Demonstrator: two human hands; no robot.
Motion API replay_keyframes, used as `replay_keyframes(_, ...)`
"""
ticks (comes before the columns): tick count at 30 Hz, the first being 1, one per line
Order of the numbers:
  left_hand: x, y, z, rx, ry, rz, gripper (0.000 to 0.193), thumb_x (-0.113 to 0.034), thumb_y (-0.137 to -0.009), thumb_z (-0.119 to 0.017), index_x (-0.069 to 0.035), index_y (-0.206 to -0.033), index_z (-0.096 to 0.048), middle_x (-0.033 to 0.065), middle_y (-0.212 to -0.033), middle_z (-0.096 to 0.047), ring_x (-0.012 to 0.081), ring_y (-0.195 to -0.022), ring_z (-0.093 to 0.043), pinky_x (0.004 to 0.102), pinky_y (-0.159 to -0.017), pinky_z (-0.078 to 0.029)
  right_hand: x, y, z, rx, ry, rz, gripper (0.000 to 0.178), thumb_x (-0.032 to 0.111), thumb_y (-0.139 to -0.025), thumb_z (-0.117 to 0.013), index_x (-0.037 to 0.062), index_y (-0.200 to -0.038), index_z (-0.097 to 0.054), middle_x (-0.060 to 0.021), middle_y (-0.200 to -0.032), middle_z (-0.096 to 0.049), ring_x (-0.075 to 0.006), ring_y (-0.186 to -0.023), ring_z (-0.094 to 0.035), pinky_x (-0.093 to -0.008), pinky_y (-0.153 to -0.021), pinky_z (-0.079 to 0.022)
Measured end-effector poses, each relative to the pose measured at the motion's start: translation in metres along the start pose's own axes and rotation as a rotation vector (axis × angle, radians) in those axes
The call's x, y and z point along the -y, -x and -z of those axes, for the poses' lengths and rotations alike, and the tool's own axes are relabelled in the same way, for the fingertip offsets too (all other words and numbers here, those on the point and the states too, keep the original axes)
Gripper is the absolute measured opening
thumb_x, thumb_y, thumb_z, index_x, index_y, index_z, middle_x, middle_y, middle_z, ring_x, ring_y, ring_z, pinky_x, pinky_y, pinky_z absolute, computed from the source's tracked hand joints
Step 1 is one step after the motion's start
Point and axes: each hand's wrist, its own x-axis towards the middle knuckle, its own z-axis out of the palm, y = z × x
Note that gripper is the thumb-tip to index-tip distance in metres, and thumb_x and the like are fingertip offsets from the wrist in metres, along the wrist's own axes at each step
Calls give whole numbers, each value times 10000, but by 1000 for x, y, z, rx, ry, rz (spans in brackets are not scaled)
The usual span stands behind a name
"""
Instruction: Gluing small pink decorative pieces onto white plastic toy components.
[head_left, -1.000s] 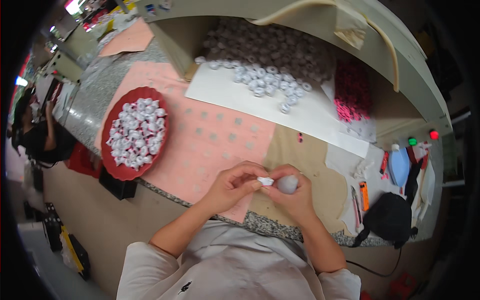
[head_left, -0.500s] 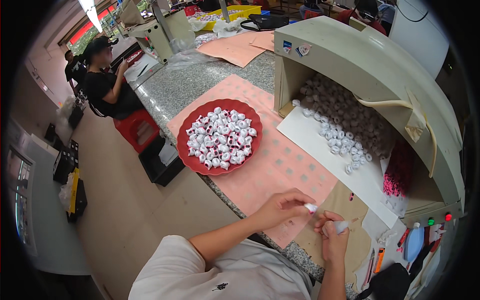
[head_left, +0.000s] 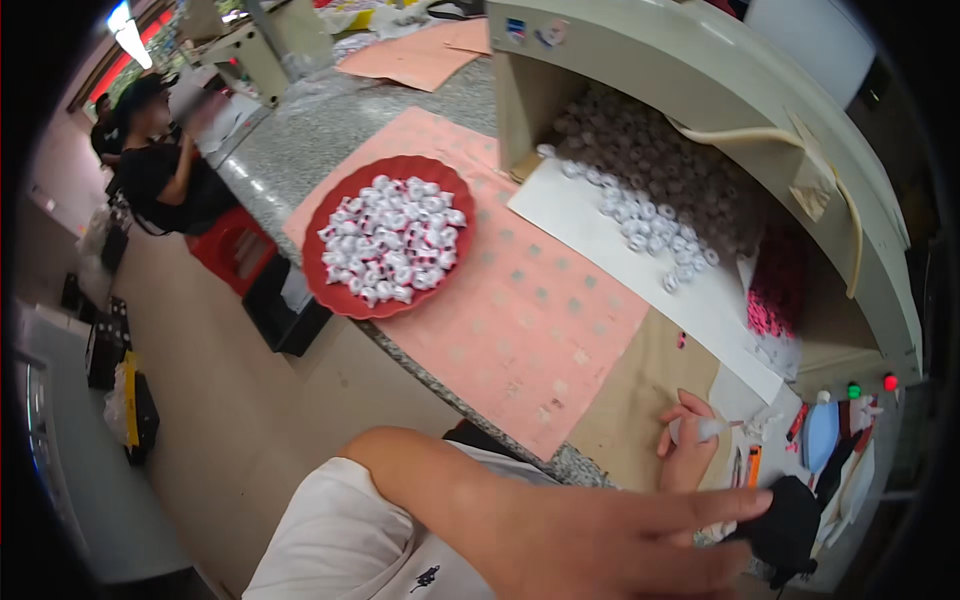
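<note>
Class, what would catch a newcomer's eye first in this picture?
The red dish heaped with white-and-pink pieces stands out, left of centre. The left hand looms large and blurred near the lower edge. Beyond it, right of centre, the right hand holds a small translucent bottle.

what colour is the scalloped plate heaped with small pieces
Red; the plate shows best in the head view.

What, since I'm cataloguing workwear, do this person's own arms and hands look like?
The left hand, blurred, wears no glove, and its forearm is bare below a loose white sleeve. A small dark emblem marks the shirt. The right hand is also gloveless; its sleeve is not visible. No watch shows.
</note>
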Motion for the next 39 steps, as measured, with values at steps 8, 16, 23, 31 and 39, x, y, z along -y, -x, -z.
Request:
replay_keyframes(8, 88, 7, -75, -278, 88, -149, 195, 49, -722, -653, -41, -891, -622, 101, -951, -617, 262, -847, -622, 388, -731, -530, -12, -36, 68, -158, 28, 188, 240, 4, -850, -572, 78, -995, -397, -32, -865, -553, -46, -660, -446, -185, -570, -384)
replay_keyframes(16, 254, 42, -134, 57, -421, 862, 297, -77, -841, -616, -72, -1138, -596, 110, -1055, -596, 201, -852, -577, 289, -701, -488, 0, -35, 95, -52, -69, 127, 226, -27, -822, -615, 56, -979, -475, -32, -916, -590, -76, -780, -552, -218, -684, -460)
replay_keyframes(23, 237, 62, -126, -28, -24, 1101, 281, -108, -859, -623, -54, -1134, -592, 60, -1014, -594, 144, -823, -578, 287, -721, -493, -2, -26, 95, -30, 203, 170, 261, 62, -869, -590, 38, -1103, -478, -15, -838, -561, -61, -728, -507, -206, -638, -431)
replay_keyframes(31, 165, 108, -116, -468, 996, 1421, 344, -97, -914, -558, -26, -1247, -507, 27, -1061, -594, 131, -895, -595, 262, -759, -511, -16, -26, 69, -152, 40, 344, 237, 225, -911, -553, 32, -1010, -458, -29, -799, -512, -69, -672, -443, -203, -614, -383)
replay_keyframes(39, 153, 122, -132, -415, 694, 1361, 311, 19, -877, -566, 4, -1185, -527, 63, -1040, -620, 148, -944, -620, 259, -796, -526, -34, -35, 64, -91, 166, 546, 186, 100, -844, -620, 0, -959, -514, -70, -817, -547, -120, -705, -487, -246, -629, -406)
